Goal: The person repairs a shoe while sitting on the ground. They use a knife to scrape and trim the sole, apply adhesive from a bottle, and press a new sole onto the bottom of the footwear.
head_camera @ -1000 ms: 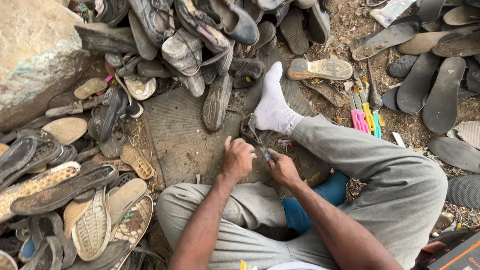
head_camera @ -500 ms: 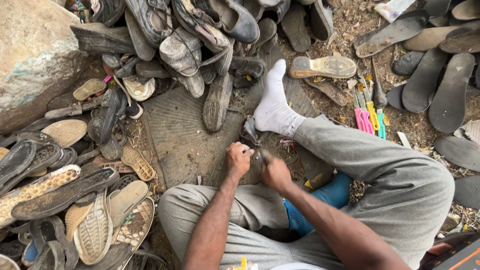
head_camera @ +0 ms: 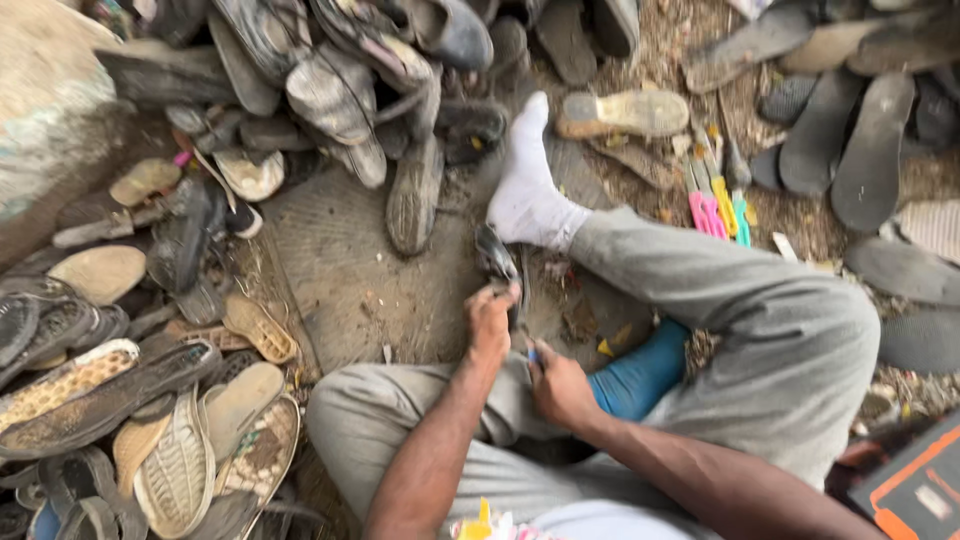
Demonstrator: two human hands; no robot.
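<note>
Pinched at its near end by the fingertips of the left hand [head_camera: 490, 322]: a dark worn shoe piece [head_camera: 497, 258], lying on the ground just near the white-socked foot [head_camera: 528, 190], probably steadied so for working. Closed around a small blue-tipped tool [head_camera: 533, 353]: the right hand [head_camera: 560, 385], fingers together, tool aimed toward the piece; tool kind too small to tell. Tucked under the grey-trousered knee at right: the other foot in a blue sock [head_camera: 640, 375], apparently bracing a cross-legged seat. Heaped far and left: worn shoes and loose soles [head_camera: 330, 90], within arm's reach. Laid far right beside the leg: pink, yellow and green handled tools [head_camera: 712, 200], close for picking up. Flat dark soles [head_camera: 850, 140] farther right. At the near right corner: an orange-and-black box [head_camera: 915, 490], rectangular. At the near edge, middle: something yellow and pink [head_camera: 485, 522], unclear.
</note>
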